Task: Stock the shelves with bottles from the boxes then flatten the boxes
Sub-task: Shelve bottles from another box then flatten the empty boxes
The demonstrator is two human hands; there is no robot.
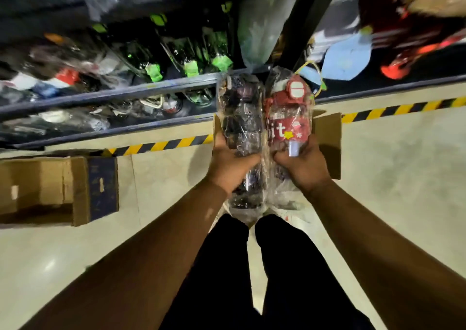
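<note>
Holding two bagged bottles side by side above the open box (327, 138), before the shelf (100, 97): left hand (230, 164) fingers (248, 160) curl round the dark bottle (239, 112), right hand (300, 167) fingers round the red bottle (287, 117). Hazard: slick, loose wrap may slip, dropping either.

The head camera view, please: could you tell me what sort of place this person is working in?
Most likely a stockroom or warehouse aisle: metal shelves crammed with plastic-wrapped bottles, yellow-and-black floor tape, and an open cardboard box.
</note>
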